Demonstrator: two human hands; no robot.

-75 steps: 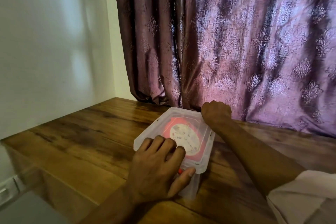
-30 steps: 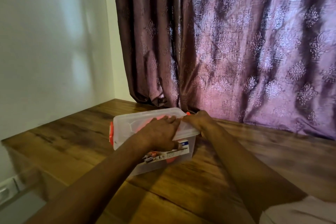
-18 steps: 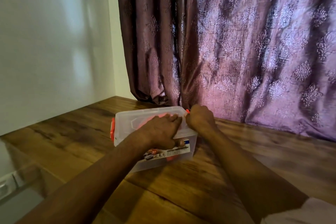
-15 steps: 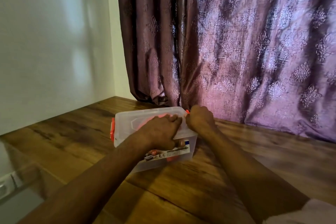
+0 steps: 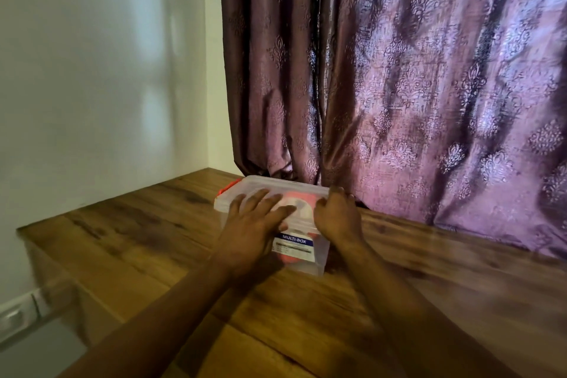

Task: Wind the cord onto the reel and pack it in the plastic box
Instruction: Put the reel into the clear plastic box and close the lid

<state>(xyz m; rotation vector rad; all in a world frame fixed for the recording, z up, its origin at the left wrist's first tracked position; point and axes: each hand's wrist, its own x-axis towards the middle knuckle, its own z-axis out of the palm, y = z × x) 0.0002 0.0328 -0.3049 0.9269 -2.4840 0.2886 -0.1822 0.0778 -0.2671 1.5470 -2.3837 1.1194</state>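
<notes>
A clear plastic box (image 5: 306,261) with a "MULTI-BOX" label stands on the wooden table (image 5: 147,239), its lid (image 5: 267,186) on top. Through the lid a red reel (image 5: 302,200) with a white centre shows inside; the cord itself I cannot make out. An orange latch (image 5: 226,189) sits at the box's left end. My left hand (image 5: 248,230) lies flat on the lid with fingers spread. My right hand (image 5: 337,218) rests over the lid's right end, hiding that edge.
A purple patterned curtain (image 5: 399,101) hangs right behind the box and touches the tabletop. A white wall (image 5: 92,70) bounds the table's left side. A wall switch plate (image 5: 15,313) sits below the table's left edge.
The box has slid back against the curtain and turned a little. My left hand has flattened, fingers spread on the lid. My right hand went from a fist to lying over the right end.
</notes>
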